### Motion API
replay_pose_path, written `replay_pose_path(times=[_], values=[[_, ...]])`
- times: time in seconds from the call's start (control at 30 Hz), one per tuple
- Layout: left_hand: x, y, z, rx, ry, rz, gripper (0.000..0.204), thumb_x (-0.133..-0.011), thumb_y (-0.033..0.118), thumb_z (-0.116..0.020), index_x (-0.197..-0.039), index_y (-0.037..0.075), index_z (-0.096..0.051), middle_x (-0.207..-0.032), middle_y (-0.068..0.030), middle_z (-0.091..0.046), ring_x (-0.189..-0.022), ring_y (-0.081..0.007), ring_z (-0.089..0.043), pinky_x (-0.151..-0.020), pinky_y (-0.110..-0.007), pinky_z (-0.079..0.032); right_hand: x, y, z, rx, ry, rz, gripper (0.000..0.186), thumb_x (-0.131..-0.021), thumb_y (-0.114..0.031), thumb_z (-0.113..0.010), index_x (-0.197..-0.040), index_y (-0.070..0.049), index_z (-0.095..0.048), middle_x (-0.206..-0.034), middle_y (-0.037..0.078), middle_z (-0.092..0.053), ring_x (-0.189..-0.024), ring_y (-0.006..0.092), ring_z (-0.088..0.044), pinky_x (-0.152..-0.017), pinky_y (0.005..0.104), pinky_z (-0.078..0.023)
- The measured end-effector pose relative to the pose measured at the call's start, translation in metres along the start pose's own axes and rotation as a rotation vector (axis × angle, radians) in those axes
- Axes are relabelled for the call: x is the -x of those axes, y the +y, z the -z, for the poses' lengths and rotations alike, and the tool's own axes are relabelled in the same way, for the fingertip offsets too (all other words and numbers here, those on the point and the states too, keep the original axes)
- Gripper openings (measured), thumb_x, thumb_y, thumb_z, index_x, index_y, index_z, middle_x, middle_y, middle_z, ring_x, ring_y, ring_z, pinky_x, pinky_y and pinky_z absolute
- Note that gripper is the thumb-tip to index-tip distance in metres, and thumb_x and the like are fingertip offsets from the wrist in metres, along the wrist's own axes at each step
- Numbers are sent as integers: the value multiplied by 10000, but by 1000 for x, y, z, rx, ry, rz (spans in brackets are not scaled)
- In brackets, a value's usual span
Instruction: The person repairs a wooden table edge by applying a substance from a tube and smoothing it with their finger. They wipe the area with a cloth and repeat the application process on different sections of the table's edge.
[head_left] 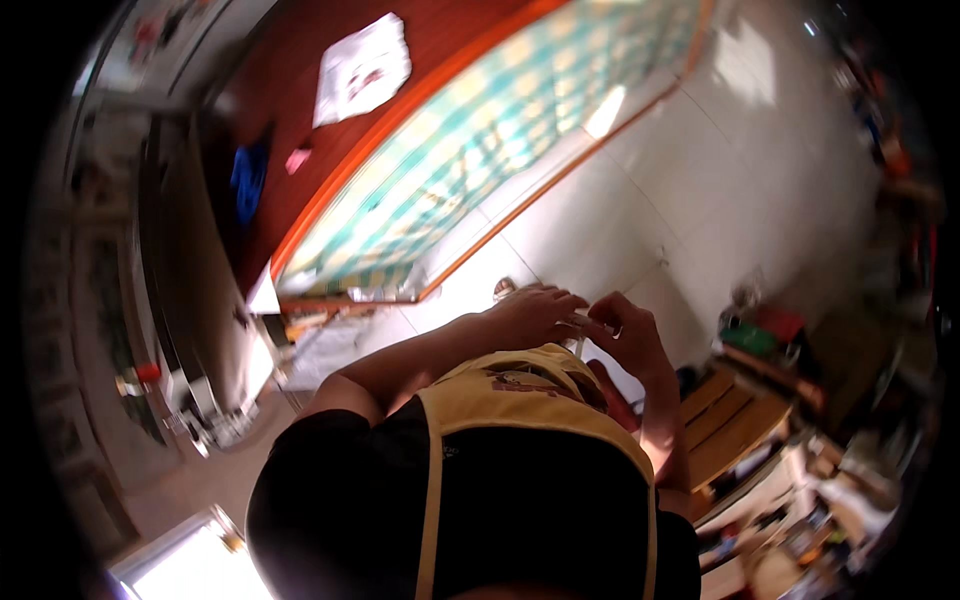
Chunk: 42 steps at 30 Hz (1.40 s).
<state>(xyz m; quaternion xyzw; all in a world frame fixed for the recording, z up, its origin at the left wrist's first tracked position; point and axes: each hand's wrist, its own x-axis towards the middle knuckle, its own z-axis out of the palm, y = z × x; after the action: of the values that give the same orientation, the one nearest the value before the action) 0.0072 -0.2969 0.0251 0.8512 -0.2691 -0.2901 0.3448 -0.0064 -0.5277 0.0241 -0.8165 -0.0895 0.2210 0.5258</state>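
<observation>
My left hand (540, 312) and my right hand (632, 336) meet in front of my waist, just beyond the yellow apron (520, 372). The left hand shows its back, its fingers close together and bent toward the right one. On the right hand, thumb and forefinger curl into a pinch. Between the fingertips there is a small pale bit that is too blurred to name. Below the hands, a white patch and something red show past the apron's edge, partly hidden by the right forearm.
Ahead on the left stands a red-brown table (440, 45) with a white printed sheet (362, 72), a blue cloth (248, 182) and a small pink thing (297, 160). A green-checked cloth (450, 160) covers its side. A slatted wooden stool (735, 425) and clutter stand right.
</observation>
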Motion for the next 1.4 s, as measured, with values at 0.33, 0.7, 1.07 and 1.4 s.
replay_pose_path(times=[0.33, 0.7, 1.07, 1.4], values=[[105, -91, 32, 901, 630, 240, 299, -1081, 308, -508, -1149, 19, -547, -877, -77, -633, -817, -166, -610, -748, -329, -511, -149, -99, -123, -503, -365, 100, 158, -896, 24, -707, -1038, 28, -637, -1047, 56, -616, -940, 145, -662, -844, 281, -545], [123, -91, 73, 762, 1113, 348, 360, -984, 258, -675, -1202, 3, -545, -1014, -192, -687, -955, -328, -680, -835, -409, -523, -238, -140, -169, -282, -549, 333, 107, -954, -85, -686, -998, -3, -635, -958, 44, -684, -823, 116, -673, -734, 263, -530], [116, -73, 87, 1057, 1689, -25, 262, -1014, 106, -631, -1263, 28, -610, -1161, -35, -609, -1090, -124, -589, -970, -285, -477, -260, -202, -125, 72, -780, 444, 127, -968, -112, -689, -1006, 7, -668, -880, 76, -714, -785, 126, -688, -723, 272, -537], [136, -64, 80, 453, 1760, 237, 154, -918, 91, -740, -1043, 25, -677, -947, -79, -661, -861, -197, -673, -769, -317, -541, -267, -207, -130, -296, -1005, 212, 261, -935, -83, -739, -1144, 25, -624, -967, 73, -713, -827, 108, -690, -741, 245, -568]])
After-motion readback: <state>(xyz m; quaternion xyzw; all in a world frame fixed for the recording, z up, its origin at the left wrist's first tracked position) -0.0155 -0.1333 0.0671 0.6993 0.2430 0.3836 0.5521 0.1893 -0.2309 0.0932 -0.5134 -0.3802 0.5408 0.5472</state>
